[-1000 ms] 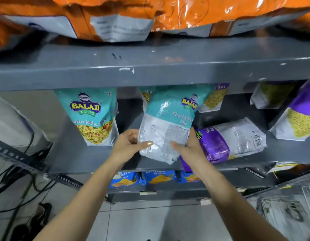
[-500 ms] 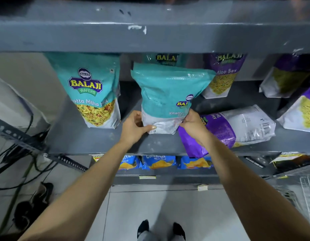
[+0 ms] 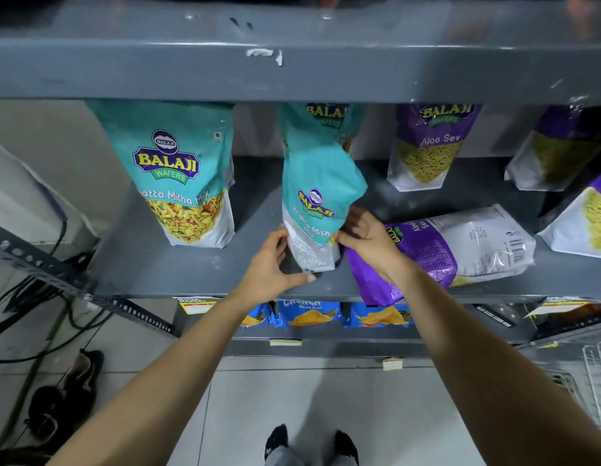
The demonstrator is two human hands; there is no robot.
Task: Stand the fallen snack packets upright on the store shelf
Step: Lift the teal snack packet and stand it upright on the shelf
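A teal Khatta Mitha Mix packet (image 3: 317,196) stands on the grey shelf (image 3: 141,264), turned edge-on with its back facing left. My left hand (image 3: 275,264) cups its lower left corner and my right hand (image 3: 366,240) presses its lower right side. A purple Aloo Sev packet (image 3: 460,243) lies flat on the shelf just right of my right hand, its top end hanging over the front edge. Another teal packet (image 3: 181,176) stands upright to the left. Behind the held packet a further teal packet (image 3: 326,112) stands, mostly hidden.
Upright purple Aloo Sev packets (image 3: 430,146) stand at the back and right. The upper shelf's front edge (image 3: 292,72) hangs close above the packets. Blue chip packets (image 3: 309,314) fill the shelf below. Cables and a black shoe (image 3: 67,395) lie on the floor left.
The teal packet went from tilted and facing me to standing on the shelf, then twisted edge-on. Both hands slid down to its base. The view dropped lower.
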